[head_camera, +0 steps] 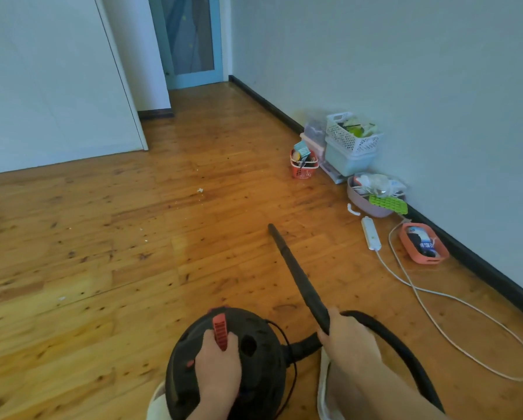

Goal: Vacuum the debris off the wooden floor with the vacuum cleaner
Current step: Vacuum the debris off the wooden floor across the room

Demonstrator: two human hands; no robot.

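Risk, cord: the white cord (436,310) of the power strip (371,233) lies in loose loops on the floor (102,268), to the right of the hose (399,347). I think a swing of the wand (296,274) to that side can suck it in or catch it, and drag the strip.
Risk, baskets: the red basket (303,168) and the orange tray (422,244) stand near the wall with light things inside. A tip that comes too near could pull something out.
Risk, missed bits: the debris (199,190) is small, pale and scattered, and the tip (271,227) is narrow. Some crumbs may be passed over or pushed away.
Risk, vacuum: a thin black wire (293,374) loops beside the vacuum (260,368). It may tangle when the body is moved.
Left hand (217,365): it is on top of the vacuum, with fingers and thumb curled round the red handle (221,330) and closed tight on it.
Right hand (348,341): the fingers are wrapped round the lower end of the wand, where the hose joins, with no gap to see.
Debris, place: white bits lie on the boards ahead and to the left, well apart from the tip.
Tip, place: low over the floor, pointing forward. I cannot tell if it touches.
Vacuum, place: directly below the person. I cannot tell whether it is lifted or standing.
Stage: my judgement is that the cleaning is hardly begun.
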